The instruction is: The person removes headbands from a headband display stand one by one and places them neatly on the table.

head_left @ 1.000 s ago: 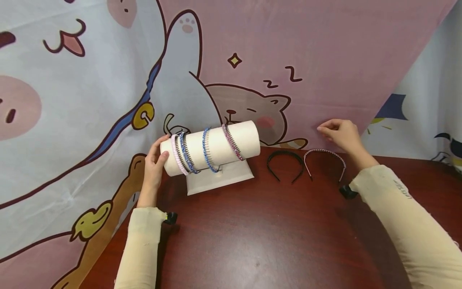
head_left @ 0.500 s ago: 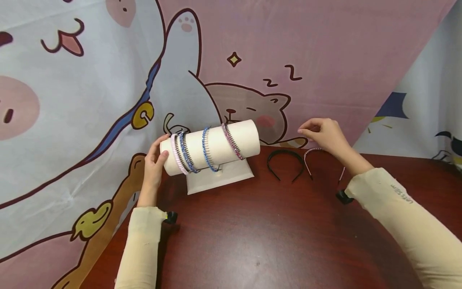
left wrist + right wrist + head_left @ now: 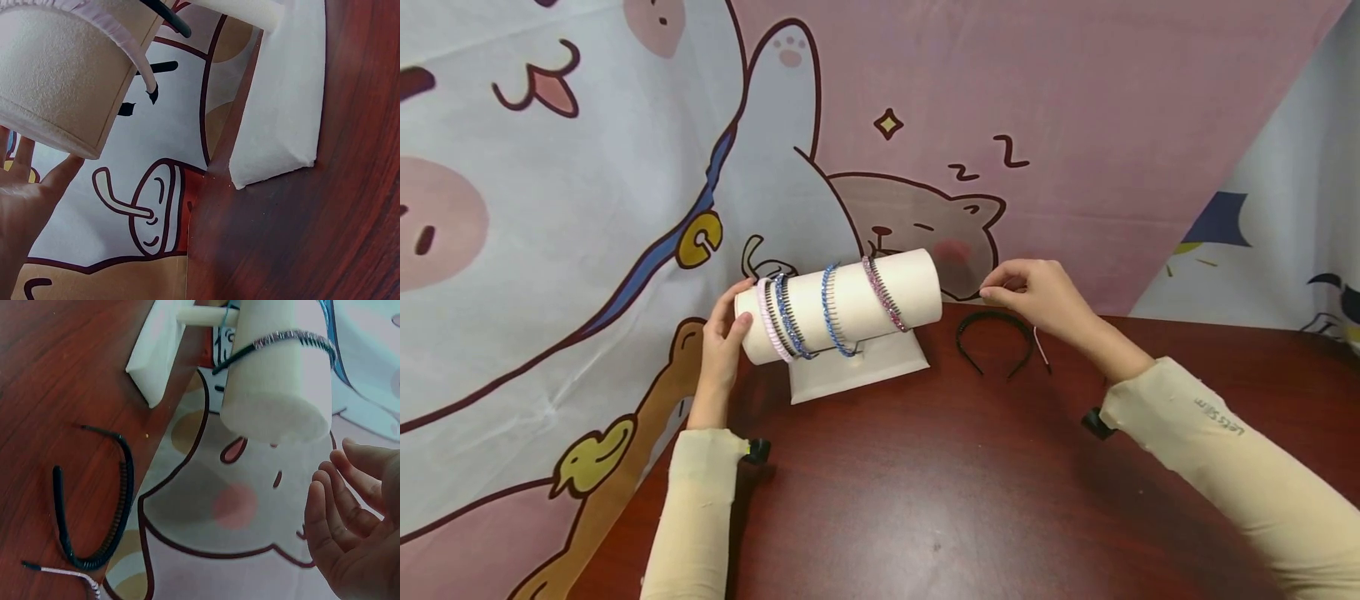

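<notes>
A white cylinder stand (image 3: 850, 302) (image 3: 281, 381) carries several headbands, among them a pale pink one (image 3: 765, 321) (image 3: 119, 34) near its left end and a sparkly pink one (image 3: 883, 293) (image 3: 287, 339) near its right end. My left hand (image 3: 722, 333) (image 3: 25, 200) rests with straight fingers against the cylinder's left end. My right hand (image 3: 1037, 296) (image 3: 350, 525) hovers with relaxed fingers just right of the cylinder and holds nothing. Below it a black headband (image 3: 992, 333) (image 3: 119, 506) lies on the table. A thin pink headband (image 3: 1042, 348) (image 3: 69, 575) beside it is mostly hidden by my wrist.
The stand's white base (image 3: 857, 371) (image 3: 287, 100) sits at the back of the dark wooden table (image 3: 925, 483). A cartoon-printed cloth backdrop (image 3: 925, 108) hangs right behind the stand and headbands. The table's left edge runs close to my left arm.
My right hand has moved left from above the pink headband to just beside the cylinder's right end, now covering that headband. The left hand and stand have stayed put.
</notes>
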Available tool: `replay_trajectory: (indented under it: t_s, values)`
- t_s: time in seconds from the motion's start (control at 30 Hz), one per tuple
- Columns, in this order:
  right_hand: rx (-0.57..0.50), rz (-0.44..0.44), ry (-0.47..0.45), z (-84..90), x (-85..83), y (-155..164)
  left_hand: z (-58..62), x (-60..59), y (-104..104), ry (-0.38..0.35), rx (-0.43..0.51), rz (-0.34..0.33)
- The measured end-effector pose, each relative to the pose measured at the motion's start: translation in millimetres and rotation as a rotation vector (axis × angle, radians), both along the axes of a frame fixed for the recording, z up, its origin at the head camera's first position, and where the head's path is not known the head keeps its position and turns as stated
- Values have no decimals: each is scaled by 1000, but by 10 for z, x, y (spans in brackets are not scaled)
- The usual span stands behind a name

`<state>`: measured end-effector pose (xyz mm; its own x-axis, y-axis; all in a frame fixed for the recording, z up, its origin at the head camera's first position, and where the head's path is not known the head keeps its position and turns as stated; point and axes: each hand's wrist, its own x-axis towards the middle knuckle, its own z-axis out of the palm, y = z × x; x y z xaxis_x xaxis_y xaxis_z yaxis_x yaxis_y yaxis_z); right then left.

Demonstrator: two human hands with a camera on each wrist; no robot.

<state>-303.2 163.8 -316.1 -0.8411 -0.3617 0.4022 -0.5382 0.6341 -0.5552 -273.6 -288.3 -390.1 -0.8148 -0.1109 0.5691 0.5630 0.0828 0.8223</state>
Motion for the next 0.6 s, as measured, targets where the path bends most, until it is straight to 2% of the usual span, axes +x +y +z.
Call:
replay_trajectory:
  t_s: [0.2,0.6]
  values:
    - [26,63,4,-30,70,-133,-46,-34,-29,17,5,-2]
    - [22,96,3,-80,166,-310,-61,-44,-35,32,11,-20]
